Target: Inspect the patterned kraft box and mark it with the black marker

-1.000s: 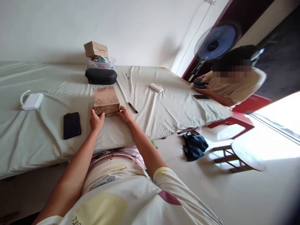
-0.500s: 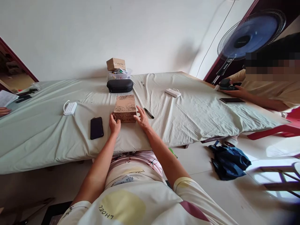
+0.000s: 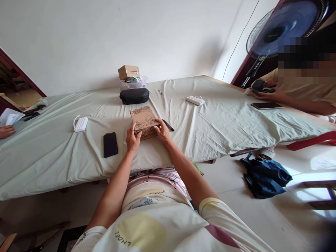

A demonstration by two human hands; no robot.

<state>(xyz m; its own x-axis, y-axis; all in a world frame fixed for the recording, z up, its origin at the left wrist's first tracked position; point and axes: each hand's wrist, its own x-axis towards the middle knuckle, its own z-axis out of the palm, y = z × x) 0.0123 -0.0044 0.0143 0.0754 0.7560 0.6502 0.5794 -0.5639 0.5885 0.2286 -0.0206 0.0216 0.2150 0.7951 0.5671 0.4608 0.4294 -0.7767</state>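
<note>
A brown cardboard box [image 3: 144, 118] with dark scribbled line patterns lies on the cloth-covered table in front of me, turned slightly. My left hand [image 3: 133, 138] grips its near left corner, thumb on the front face. At the near right corner, my right hand [image 3: 162, 131] has its fingers on the top edge and its thumb against the front. A black pen [image 3: 168, 125] lies just right of my right hand. Left of my left hand a dark smartphone [image 3: 110, 144] rests flat. Behind the box sits a black zip case [image 3: 134, 96].
White devices with loop straps lie left [image 3: 81, 124] and right [image 3: 195, 100]. A clear tub [image 3: 133, 83] with a small carton [image 3: 128, 72] stands by the wall. At right, a co-worker's hands [image 3: 271, 93] hold a dark object near a tablet [image 3: 267, 105]; another person's hand [image 3: 7, 131] is far left.
My right hand has closed onto the box's right corner, where it was spread beside it before. The box has turned a little, and the camera view has shifted slightly.
</note>
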